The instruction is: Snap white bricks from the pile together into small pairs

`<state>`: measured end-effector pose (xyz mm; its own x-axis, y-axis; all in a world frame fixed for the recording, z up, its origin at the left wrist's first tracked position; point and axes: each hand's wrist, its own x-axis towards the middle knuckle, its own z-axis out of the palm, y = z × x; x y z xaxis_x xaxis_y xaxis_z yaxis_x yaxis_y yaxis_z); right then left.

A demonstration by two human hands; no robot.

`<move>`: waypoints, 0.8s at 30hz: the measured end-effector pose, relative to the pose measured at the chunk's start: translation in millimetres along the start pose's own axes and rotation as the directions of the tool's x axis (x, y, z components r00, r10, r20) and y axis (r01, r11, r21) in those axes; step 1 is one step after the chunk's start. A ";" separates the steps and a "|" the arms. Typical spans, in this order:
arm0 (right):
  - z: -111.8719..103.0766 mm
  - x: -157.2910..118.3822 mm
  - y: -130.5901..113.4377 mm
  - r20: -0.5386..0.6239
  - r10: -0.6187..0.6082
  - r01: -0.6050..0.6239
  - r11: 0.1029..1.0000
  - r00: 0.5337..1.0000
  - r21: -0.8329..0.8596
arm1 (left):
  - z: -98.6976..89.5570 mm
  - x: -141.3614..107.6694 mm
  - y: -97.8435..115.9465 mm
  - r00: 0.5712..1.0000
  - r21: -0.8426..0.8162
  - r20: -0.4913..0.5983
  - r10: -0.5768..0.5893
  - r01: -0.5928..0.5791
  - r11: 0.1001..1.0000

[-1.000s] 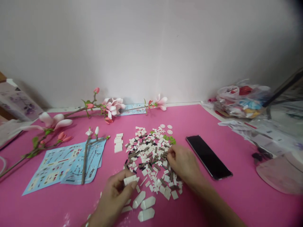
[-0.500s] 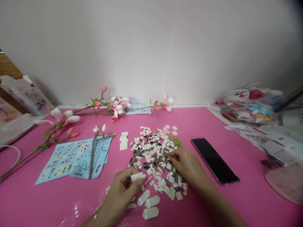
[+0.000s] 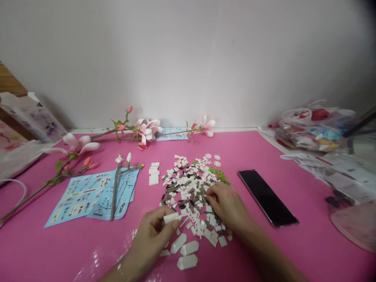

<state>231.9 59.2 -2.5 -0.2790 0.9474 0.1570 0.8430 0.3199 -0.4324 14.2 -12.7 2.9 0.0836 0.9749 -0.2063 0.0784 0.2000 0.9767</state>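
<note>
My left hand (image 3: pixel 152 237) pinches a white building-brick piece (image 3: pixel 171 217) between thumb and fingers, at the near left side of a loose pile of bricks (image 3: pixel 188 184). White, brown, black and green pieces make up that pile. My right hand (image 3: pixel 225 201) reaches into its right side with the fingertips drawn together; whether they hold a piece is hidden. Several long white pointed pieces (image 3: pixel 189 248) lie just right of my left hand. Beyond it, a short column of white bricks (image 3: pixel 154 174) sits left of the pile.
A black phone (image 3: pixel 268 197) lies to the right. Blue instruction sheets (image 3: pixel 79 196) are at left, with a brown brick stem (image 3: pixel 115 192) on top. Pink magnolia branches (image 3: pixel 148 131) stretch along the back and left. Plastic bags (image 3: pixel 317 127) are heaped at back right.
My right hand has shifted slightly left and up within the pile. My left hand keeps the white piece in nearly the same spot.
</note>
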 end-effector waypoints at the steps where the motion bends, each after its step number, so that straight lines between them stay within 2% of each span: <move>1: 0.0 -0.1 -1.1 -0.010 0.003 -0.003 1.000 1.000 0.007 | 0.1 -0.4 0.8 1.000 -0.005 0.002 0.001 -0.001 1.000; 5: -2.2 -0.9 -8.3 -0.051 0.015 -0.012 0.998 0.999 0.054 | 1.2 -2.0 0.7 1.000 -0.031 -0.028 0.002 -0.003 1.000; 10: -2.8 -3.4 -17.9 -0.053 0.045 -0.024 0.940 0.998 0.339 | 1.0 -0.7 -3.2 0.999 -0.017 -0.035 -0.002 0.001 1.000; 13: 0.7 -4.5 -20.6 -0.037 0.000 0.017 0.895 0.999 0.445 | 0.3 1.1 -6.2 1.000 -0.012 -0.025 0.018 -0.018 1.000; 20: 5.6 -4.5 -20.7 -0.001 -0.101 0.090 0.876 0.995 0.474 | 1.1 2.0 -6.9 0.999 -0.007 -0.037 0.040 -0.040 0.999; 24: 7.4 -5.5 -20.6 0.006 -0.049 0.040 0.870 0.999 0.491 | 1.5 1.1 -5.7 0.999 -0.008 -0.035 0.035 -0.036 0.999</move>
<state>212.7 47.4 -1.0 -0.3230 0.9306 0.1724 0.4967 0.3217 -0.8061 15.3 -13.0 -3.0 0.0518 0.9842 -0.1695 0.0678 0.1659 0.9838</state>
